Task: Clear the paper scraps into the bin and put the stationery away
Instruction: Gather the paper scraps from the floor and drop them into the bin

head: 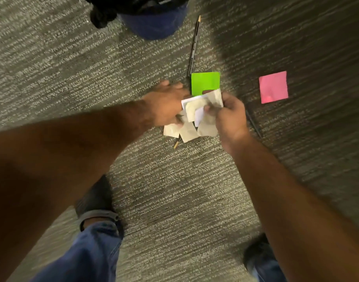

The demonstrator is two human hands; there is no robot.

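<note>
Left hand [166, 104]: grips paper scraps [197, 117], bunching them for the bin [154, 23].
Right hand [229, 117]: pinches same bundle, steadying.

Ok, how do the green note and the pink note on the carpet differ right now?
The green note lies by the hands, its near edge covered by the paper scraps held in the right hand and left hand; the pink note lies apart to the right, fully in view. A pencil ends at the green note; none touches the pink one. Both are square and flat on the carpet.
</note>
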